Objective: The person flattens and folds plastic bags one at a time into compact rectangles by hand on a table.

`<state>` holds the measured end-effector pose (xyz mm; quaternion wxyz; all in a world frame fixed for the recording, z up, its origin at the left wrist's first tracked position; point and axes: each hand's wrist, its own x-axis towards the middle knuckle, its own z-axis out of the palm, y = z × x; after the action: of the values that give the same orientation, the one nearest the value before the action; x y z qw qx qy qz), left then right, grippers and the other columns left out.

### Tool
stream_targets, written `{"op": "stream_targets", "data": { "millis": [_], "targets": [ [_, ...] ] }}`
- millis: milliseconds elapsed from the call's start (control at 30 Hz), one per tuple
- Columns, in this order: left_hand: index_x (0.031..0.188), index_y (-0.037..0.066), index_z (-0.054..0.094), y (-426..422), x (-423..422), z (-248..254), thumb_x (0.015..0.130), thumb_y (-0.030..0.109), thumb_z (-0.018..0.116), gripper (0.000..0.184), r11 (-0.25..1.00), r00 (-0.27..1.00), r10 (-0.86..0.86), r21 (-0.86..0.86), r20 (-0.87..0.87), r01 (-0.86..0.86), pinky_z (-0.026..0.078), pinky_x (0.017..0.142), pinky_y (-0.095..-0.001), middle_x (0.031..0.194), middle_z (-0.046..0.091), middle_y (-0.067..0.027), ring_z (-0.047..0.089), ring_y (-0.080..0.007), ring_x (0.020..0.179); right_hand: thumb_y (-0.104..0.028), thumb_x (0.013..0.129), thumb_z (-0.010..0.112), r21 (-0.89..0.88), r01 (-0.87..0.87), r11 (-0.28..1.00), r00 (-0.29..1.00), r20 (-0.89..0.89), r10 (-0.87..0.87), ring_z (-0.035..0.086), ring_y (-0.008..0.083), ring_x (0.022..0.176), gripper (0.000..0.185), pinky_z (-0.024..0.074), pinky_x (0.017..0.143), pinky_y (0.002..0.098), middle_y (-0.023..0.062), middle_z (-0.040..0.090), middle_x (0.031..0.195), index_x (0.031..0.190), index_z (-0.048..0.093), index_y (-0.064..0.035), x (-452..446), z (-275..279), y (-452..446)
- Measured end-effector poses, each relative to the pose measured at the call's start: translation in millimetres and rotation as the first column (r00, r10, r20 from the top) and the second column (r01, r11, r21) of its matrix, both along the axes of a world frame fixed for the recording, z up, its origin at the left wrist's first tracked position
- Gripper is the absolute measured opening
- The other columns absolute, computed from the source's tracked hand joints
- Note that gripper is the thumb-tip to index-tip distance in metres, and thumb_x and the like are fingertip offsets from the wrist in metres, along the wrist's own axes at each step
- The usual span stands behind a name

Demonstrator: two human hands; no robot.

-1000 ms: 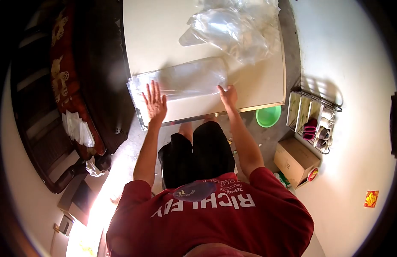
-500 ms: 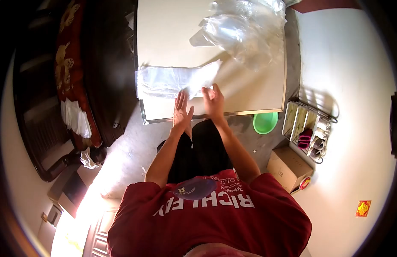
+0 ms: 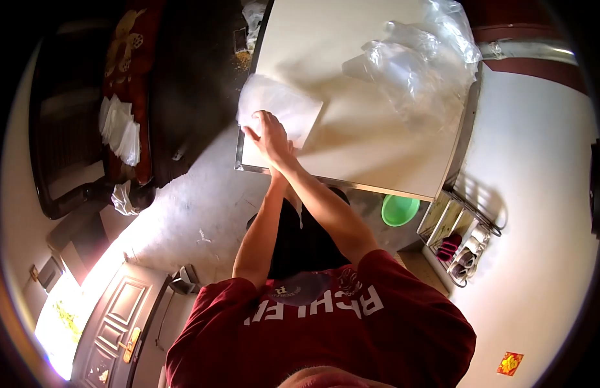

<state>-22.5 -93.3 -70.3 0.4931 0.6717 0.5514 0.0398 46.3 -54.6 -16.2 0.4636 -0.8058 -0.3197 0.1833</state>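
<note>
A thin, whitish translucent plastic sheet or bag (image 3: 293, 107) lies folded near the left corner of the pale tabletop (image 3: 352, 152). My right hand (image 3: 271, 136) rests on its left part, thumb spread away from the bent fingers. The right forearm crosses over the left wrist. Beneath it, my left hand (image 3: 291, 147) is almost wholly hidden near the front edge of the plastic, and its fingers do not show. A loose heap of clear plastic bags (image 3: 423, 68) lies at the far right of the table.
A metal strip edges the table. Beside its front right corner sits a green basin (image 3: 400, 210) on the floor, near a shoe rack (image 3: 458, 239). White bags (image 3: 121, 129) hang over dark furniture at left. A door (image 3: 119, 310) stands at lower left.
The long flat plastic is now folded shorter, its right part brought leftward. My right hand has crossed left over my left hand. The whole view has turned somewhat.
</note>
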Motion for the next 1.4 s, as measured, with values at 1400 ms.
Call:
{"op": "stream_targets", "data": {
  "millis": [1400],
  "targets": [
    [0.113,0.005,0.05,-15,-122,12,0.084,0.017,0.06,0.033,0.309,-0.13,0.924,-0.903,0.359,-0.299,0.04,0.098,-0.0459,0.115,0.057,-0.0098,0.054,-0.0282,0.107,-0.021,0.078,0.069,-0.088,-0.597,0.798,0.754,-0.401,0.52,0.052,0.0114,0.059,0.023,0.0428,0.057,0.0294,0.0032,0.058,0.064,0.082,0.058,0.0,13,24,-111]
  ]
}}
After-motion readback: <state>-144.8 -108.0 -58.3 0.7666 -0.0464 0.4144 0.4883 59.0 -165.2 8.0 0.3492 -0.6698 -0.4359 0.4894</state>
